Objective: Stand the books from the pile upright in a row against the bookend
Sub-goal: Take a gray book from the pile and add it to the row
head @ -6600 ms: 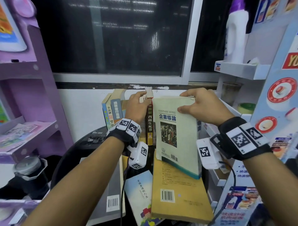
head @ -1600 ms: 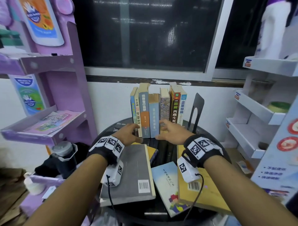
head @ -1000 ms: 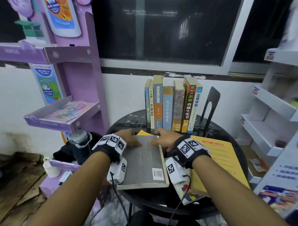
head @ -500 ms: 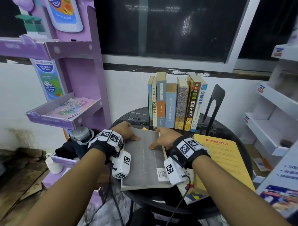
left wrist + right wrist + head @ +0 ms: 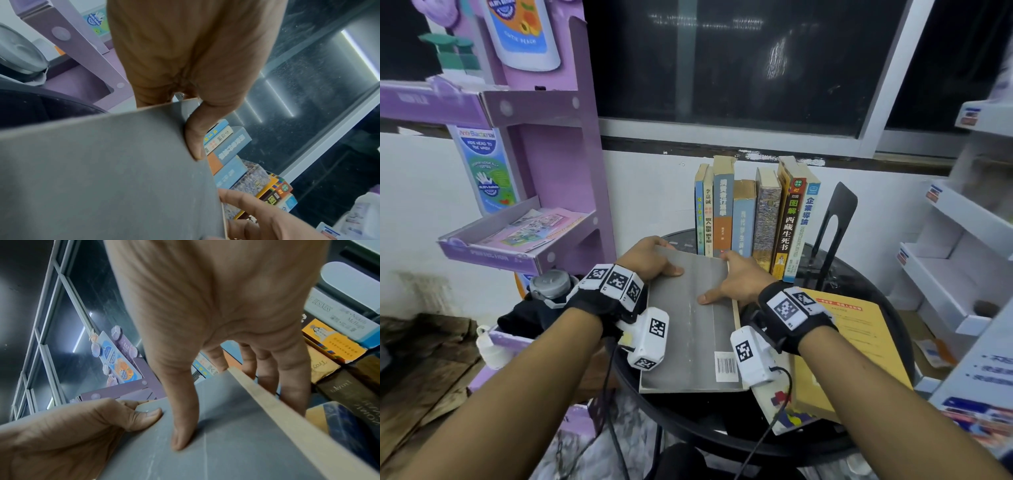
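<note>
Both hands hold the grey book [image 5: 690, 318] by its far end: the left hand [image 5: 650, 262] grips the far left corner with its thumb on the cover and fingers curled under, and the right hand [image 5: 736, 284] clasps the far right edge, thumb flat on the cover and fingers below the page edge. The book's far end is lifted toward the row of 7 upright books [image 5: 753, 219], which leans toward the black bookend [image 5: 837, 219] on the round black table [image 5: 887, 301]. A yellow book [image 5: 859, 342] lies flat just right of the right wrist.
</note>
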The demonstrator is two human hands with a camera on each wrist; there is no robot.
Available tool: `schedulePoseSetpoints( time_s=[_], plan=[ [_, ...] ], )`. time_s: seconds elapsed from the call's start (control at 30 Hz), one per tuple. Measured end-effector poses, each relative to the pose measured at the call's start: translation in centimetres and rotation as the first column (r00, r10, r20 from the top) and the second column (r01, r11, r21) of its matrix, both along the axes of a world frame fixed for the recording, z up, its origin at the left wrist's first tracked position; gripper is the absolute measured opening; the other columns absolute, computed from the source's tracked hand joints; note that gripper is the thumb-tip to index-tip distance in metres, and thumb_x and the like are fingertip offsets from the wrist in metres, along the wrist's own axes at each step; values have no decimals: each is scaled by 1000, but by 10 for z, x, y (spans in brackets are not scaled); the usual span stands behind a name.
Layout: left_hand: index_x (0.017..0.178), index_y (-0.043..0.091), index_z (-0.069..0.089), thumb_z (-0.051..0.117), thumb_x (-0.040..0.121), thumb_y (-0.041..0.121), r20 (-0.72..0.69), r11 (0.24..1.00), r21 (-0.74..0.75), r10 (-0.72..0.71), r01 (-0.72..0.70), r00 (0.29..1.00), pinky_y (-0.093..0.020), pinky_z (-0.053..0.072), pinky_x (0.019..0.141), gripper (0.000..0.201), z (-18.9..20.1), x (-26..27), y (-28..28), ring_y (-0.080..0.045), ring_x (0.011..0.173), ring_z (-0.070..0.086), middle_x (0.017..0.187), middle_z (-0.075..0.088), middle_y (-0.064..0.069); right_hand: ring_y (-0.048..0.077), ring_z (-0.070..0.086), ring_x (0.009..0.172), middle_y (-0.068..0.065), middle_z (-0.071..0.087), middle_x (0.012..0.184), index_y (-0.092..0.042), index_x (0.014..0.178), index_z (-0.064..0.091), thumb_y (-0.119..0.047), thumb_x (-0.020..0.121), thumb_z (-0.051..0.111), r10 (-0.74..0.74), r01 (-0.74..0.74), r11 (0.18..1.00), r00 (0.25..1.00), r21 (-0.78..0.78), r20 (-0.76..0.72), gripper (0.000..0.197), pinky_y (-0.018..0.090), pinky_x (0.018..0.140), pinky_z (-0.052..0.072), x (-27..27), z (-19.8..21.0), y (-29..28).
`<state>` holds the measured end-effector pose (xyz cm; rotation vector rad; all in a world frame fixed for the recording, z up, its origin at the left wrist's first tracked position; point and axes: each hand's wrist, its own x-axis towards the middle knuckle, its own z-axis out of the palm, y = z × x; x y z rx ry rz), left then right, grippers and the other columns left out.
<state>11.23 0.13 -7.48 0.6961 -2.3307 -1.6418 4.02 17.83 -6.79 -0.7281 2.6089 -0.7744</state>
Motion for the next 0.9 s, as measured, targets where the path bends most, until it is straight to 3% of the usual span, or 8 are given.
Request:
schedulePoseSetpoints(
  time_s=[0.17, 0.23, 0.3, 0.37, 0.53, 0.63, 0.8, 0.9],
  plan=[
    [108, 13, 53, 72, 78, -7, -193, 993, 115, 39, -17, 980, -18, 46, 41, 40, 21, 1, 13, -20, 75, 59, 89, 59, -6, 19, 53, 104, 1, 56, 118, -23, 134, 39, -28, 60, 91, -13, -3, 967, 998, -256, -60, 91, 28, 84, 45, -6, 20, 11],
    [109, 16, 53, 73, 78, -5, -261, 991, 134, 43, -8, 964, -24, 52, 48, 42, 31, 0, 17, -23, 80, 62, 96, 60, -8, 19, 55, 102, 2, 58, 117, -22, 132, 42, -25, 62, 90, -43, -1, 936, 992, -352, -118, 85, 28, 81, 46, -8, 30, 13],
    [108, 18, 55, 75, 76, -5, -327, 992, 130, 40, 3, 944, -37, 58, 68, 44, 39, -1, 20, -27, 87, 65, 103, 62, -10, 20, 58, 100, 2, 58, 116, -22, 130, 43, -22, 66, 88, -65, -5, 902, 987, -431, -147, 78, 29, 80, 49, -10, 37, 16],
    [107, 17, 57, 75, 75, -6, -375, 995, 99, 22, 16, 927, -39, 58, 76, 44, 46, -4, 22, -23, 85, 65, 100, 63, -8, 21, 60, 98, 3, 59, 115, -23, 127, 44, -20, 70, 85, -79, -14, 866, 983, -499, -164, 71, 31, 76, 52, -13, 43, 19],
    [101, 16, 61, 73, 76, -9, -457, 997, 42, -34, 59, 889, -27, 56, 61, 38, 51, -8, 26, -15, 74, 64, 88, 66, -3, 17, 59, 98, 1, 60, 112, -19, 122, 48, -18, 75, 81, -101, -65, 811, 964, -582, -248, 57, 36, 82, 55, -17, 42, 24],
    [102, 17, 58, 72, 77, -9, -476, 995, 61, -39, 78, 879, -26, 56, 60, 38, 47, -8, 27, -12, 73, 64, 89, 66, -2, 16, 61, 97, 1, 63, 110, -20, 118, 49, -19, 74, 82, -98, -100, 793, 953, -601, -288, 55, 37, 83, 54, -18, 36, 27],
    [120, 19, 47, 71, 81, -2, -478, 986, 130, -26, 100, 878, -40, 58, 78, 50, 37, -8, 26, -23, 92, 64, 109, 62, -10, 3, 61, 83, -11, 61, 96, -25, 110, 51, -20, 76, 81, -60, -131, 795, 955, -592, -292, 45, 26, 71, 57, -21, 41, 31],
    [124, 17, 43, 70, 84, 3, -472, 979, 185, 14, 84, 882, -43, 57, 83, 50, 31, -10, 27, -27, 99, 64, 117, 62, -13, 1, 60, 82, -18, 59, 93, -28, 108, 55, -22, 75, 81, -26, -146, 790, 962, -596, -270, 43, 18, 66, 54, -21, 44, 33]
  ],
)
